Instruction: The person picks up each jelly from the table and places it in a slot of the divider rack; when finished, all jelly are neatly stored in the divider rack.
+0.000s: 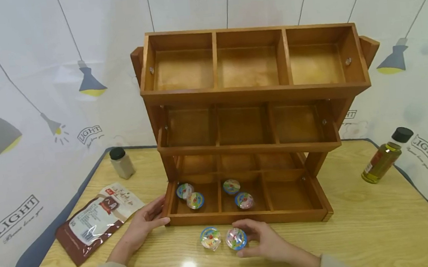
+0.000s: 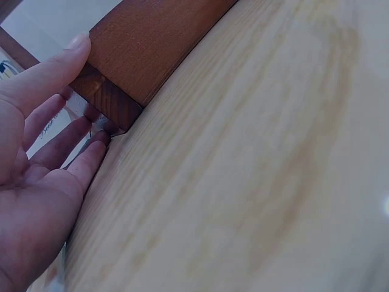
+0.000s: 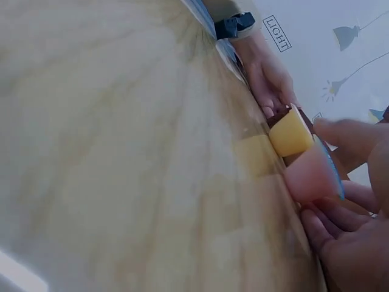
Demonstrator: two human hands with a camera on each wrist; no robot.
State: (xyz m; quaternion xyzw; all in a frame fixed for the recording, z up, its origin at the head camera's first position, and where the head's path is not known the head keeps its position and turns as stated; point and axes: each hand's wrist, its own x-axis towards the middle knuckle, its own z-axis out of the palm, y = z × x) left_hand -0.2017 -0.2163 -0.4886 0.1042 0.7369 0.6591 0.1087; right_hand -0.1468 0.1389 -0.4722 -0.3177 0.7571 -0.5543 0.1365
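Wooden rack, three-tiered, stands on a pale wood-grain table, lamp-printed sheeting behind. My left hand, fingers loosely extended, rests at its lower left corner, presumably steadying it. My right hand, well apart, curves thumb and fingers round the pink jelly cup, lid up before the rack; grip firmness unclear. Yellow jelly cup just beside; four more cups sit in the bottom tier, two each in left and middle compartments.
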